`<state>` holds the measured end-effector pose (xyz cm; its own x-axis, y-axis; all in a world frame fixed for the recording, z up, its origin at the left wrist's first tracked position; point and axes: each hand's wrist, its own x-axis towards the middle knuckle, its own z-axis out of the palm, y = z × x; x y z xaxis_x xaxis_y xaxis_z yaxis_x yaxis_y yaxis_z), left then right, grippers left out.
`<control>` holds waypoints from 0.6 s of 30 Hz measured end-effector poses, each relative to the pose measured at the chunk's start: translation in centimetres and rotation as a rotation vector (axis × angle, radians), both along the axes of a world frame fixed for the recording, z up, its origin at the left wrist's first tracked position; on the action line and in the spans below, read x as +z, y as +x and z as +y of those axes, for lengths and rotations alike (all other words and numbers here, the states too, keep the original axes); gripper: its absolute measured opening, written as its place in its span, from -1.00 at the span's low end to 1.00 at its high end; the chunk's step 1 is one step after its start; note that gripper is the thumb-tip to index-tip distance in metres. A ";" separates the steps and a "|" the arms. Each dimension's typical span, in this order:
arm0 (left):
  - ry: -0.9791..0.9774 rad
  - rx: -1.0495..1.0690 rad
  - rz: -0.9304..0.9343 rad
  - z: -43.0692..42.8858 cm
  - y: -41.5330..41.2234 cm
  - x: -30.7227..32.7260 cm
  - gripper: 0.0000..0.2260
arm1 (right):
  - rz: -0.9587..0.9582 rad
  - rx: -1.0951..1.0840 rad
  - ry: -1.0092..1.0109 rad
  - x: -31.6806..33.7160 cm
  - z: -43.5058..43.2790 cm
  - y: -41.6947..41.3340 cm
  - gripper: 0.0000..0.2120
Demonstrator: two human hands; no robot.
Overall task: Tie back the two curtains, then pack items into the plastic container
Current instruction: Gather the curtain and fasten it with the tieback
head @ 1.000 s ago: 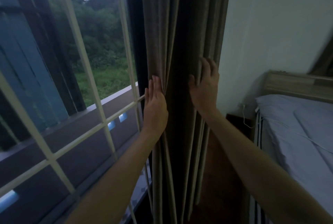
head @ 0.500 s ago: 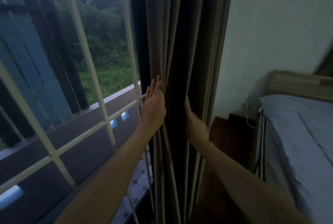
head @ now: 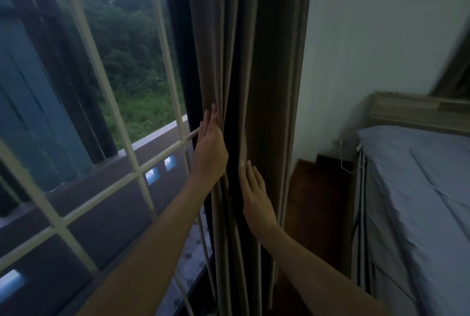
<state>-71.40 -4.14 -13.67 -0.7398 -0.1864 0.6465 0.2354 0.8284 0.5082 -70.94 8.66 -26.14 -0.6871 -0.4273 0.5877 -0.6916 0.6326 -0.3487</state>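
A grey-brown curtain (head: 269, 66) hangs in bunched vertical folds at the right end of the window. My left hand (head: 211, 147) lies flat against its left side, fingers straight and pointing up. Lower down, my right hand (head: 254, 196) presses flat on the folds at the middle, fingers extended and close together. Neither hand is closed around the cloth. No tie-back, second curtain or plastic container is in view.
A window with white glazing bars (head: 106, 102) fills the left, with a balcony wall and greenery outside. A bed with pale blue bedding (head: 419, 188) stands at the right. A dark wooden floor (head: 318, 201) and a wall socket with a white cable (head: 340, 152) lie between curtain and bed.
My right hand has dropped from the curtain's right side, slipped in among the folds, and now lies flat lower on the front. My left hand has stayed in place.
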 end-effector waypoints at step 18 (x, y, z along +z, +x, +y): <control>-0.032 0.110 -0.028 1.7 0.6 -0.1 -0.38 | -0.125 0.101 0.108 -3.0 -1.4 1.7 -0.34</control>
